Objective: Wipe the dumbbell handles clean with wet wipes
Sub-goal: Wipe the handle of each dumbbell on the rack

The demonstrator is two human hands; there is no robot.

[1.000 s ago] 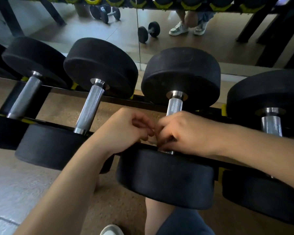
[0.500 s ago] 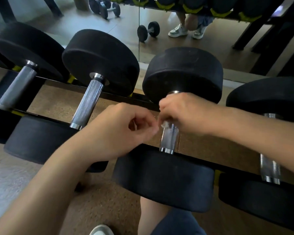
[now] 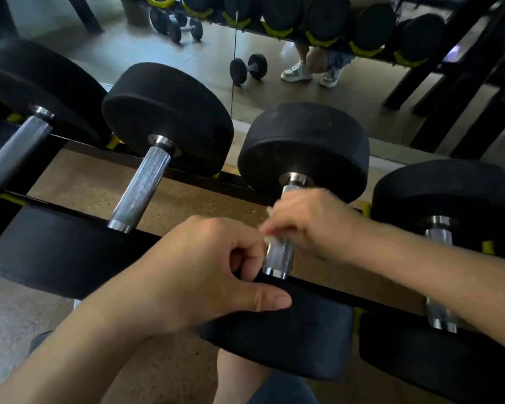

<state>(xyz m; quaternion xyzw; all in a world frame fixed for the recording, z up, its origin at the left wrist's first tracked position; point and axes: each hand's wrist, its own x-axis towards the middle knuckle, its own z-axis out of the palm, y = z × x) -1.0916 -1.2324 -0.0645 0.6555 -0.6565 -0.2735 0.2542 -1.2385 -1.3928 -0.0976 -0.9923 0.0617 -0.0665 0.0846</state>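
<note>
a long black metal rack (image 3: 236,183) with yellow cradles is carrying a row of dumbbells above a tan speckled floor (image 3: 99,185). a wall mirror (image 3: 362,91) is standing just behind it, reflecting more weights and a pair of pale sneakers (image 3: 296,72). four dumbbells are showing on the rack, each lying with one head towards the mirror and the other towards the person.

the black rubber-headed dumbbell (image 3: 303,147) third from the left is sitting between both hands, its near head lying under the left thumb. its knurled chrome handle (image 3: 277,255) is running between the two heads, showing bare at the near end and again at the collar by the far head.

the right hand (image 3: 309,223) is reaching in from the right, and its grip is clenching over the middle of that handle, fingers curling down its left side. the left hand (image 3: 204,272) is sitting just beside the handle's near end, fingers curling in and thumb stretching straight across the near head. whether its grip is grasping anything i cannot tell.

the white wet wipe (image 3: 267,237) is showing only as a small blurred scrap at the right hand's fingertips. it is lying against the handle's left side, inside that grip and just above the left hand's knuckles.
</note>
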